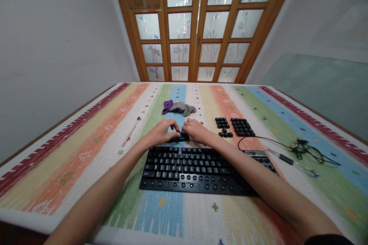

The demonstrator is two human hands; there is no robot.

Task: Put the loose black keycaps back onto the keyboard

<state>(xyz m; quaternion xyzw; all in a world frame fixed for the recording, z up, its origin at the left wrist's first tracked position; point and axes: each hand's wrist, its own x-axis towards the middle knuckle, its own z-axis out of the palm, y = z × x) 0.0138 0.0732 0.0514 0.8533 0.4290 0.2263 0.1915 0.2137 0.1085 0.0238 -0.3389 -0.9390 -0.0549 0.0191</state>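
Observation:
A black keyboard [184, 162] lies flat, its nearest rows bare of caps and showing small square stems. Just beyond its far edge, my left hand [162, 132] bends thumb and index finger around a small black piece, which looks like a keycap [180, 134]. Against it, my right hand [196, 131] has its fingers curled together; their tips hide whatever they hold. Under both hands rests a dark strip of black pieces, mostly covered. Loose black keycaps [242, 127] sit grouped in blocks to the right, with arrow keycaps [225, 133] beside them.
Farther back lies a grey cloth with a purple end [181, 108]. A thin brush [131, 131] is on the left. At right, a black cable [304, 149] coils near a tool with a dark handle [286, 159]. A striped cloth [94, 134] covers the table.

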